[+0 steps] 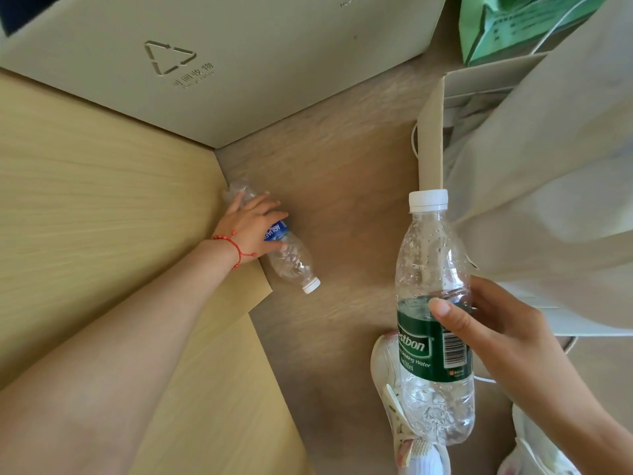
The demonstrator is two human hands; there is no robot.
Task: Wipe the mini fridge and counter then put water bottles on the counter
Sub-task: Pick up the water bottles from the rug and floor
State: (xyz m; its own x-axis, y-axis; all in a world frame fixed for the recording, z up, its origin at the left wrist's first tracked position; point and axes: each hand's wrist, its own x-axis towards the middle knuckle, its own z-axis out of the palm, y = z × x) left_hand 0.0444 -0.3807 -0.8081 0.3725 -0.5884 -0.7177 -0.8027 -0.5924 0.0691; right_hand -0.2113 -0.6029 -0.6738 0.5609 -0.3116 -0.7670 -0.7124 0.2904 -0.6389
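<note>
Bottle with blue label (279, 248) lies on its side on the floor against the wooden counter (102, 207); the left hand (251, 224) wraps its middle. Crumpled, near-empty plastic should feel light and yielding, best held mid-body. The right hand (493, 323) grips the upright green-label bottle (433, 337).

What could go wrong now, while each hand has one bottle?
The blue-label bottle lies on the floor, thin and crumpled; the left hand reaching down to it may get a poor hold, so it could slip or roll. The right hand holds the green-label bottle mid-body only; part-full, it may tilt.
</note>
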